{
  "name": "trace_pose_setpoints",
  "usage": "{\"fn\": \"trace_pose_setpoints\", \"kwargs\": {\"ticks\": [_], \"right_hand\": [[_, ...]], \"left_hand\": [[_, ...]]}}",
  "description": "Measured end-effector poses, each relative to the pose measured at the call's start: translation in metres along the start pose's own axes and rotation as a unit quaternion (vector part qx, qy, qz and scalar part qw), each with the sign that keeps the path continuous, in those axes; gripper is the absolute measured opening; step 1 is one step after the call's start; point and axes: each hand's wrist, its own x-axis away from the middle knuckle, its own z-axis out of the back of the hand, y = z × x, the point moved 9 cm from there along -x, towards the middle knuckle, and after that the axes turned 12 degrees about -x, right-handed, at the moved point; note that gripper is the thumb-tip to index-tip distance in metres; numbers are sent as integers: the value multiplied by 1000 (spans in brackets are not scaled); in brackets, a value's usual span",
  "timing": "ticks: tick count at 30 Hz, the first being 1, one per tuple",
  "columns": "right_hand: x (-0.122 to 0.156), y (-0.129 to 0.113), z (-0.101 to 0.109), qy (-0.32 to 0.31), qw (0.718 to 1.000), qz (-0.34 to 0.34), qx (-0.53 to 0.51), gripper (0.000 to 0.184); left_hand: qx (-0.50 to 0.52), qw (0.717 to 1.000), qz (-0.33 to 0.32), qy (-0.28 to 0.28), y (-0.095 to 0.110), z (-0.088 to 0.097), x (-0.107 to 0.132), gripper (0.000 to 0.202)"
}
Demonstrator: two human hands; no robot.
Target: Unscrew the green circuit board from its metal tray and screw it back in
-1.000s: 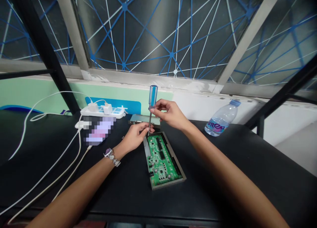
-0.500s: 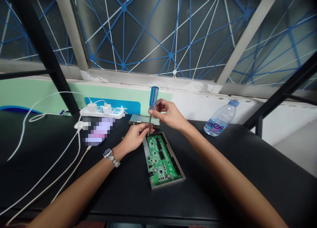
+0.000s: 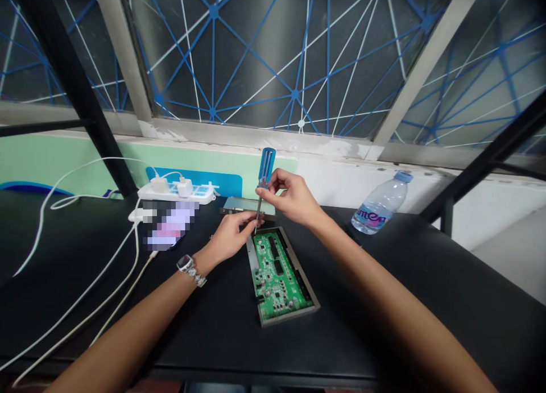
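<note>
A screwdriver (image 3: 267,163) with a clear blue handle stands nearly upright, its top tilted slightly right. My right hand (image 3: 292,197) is closed on it where the handle meets the shaft. Lower down, my left hand (image 3: 232,234) pinches the metal shaft between thumb and fingers, close to the tip. The tip meets the far left corner of a green circuit board (image 3: 279,279), which lies in a shallow metal tray (image 3: 314,301) on the black table. Whether a screw sits under the tip is too small to see. Behind my left fingers lies a flat grey metal case (image 3: 243,203), partly covered.
A white power strip (image 3: 198,193) with plugs stands by the wall, its cables running across the table's left side. A blurred-out phone (image 3: 173,225) lies left of my left hand. To the right, a water bottle (image 3: 379,205) leans. A small dark object (image 3: 353,235) lies beside my right forearm.
The screwdriver's handle has tipped slightly to the right, and my right fingers have shifted a little on it. The board and my left hand stay nearly in place.
</note>
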Motion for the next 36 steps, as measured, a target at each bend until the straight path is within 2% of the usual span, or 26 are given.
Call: {"fn": "trace_pose_setpoints", "kwargs": {"ticks": [4, 8, 13, 16, 19, 30, 36], "right_hand": [[4, -3, 2, 47, 996, -16, 80, 23], [6, -4, 3, 83, 992, -25, 95, 25], [4, -2, 1, 60, 996, -31, 52, 27], [3, 1, -1, 42, 998, -41, 19, 27], [3, 4, -1, 39, 998, -48, 7, 29], [7, 7, 3, 103, 992, -71, 35, 31], [9, 11, -4, 68, 995, -66, -31, 35]], "left_hand": [[-20, 1000, -4, 16, 0, 3, 1, 28], [-31, 999, -13, 20, 3, 3, 1, 26], [-82, 997, -11, 3, 2, 4, 1, 21], [-158, 986, -24, -56, -4, -4, 3, 16], [-190, 976, -34, -101, -12, -10, 5, 15], [-241, 965, -31, -100, -13, -11, 4, 23], [-238, 965, -41, -107, -14, -8, 3, 25]]}}
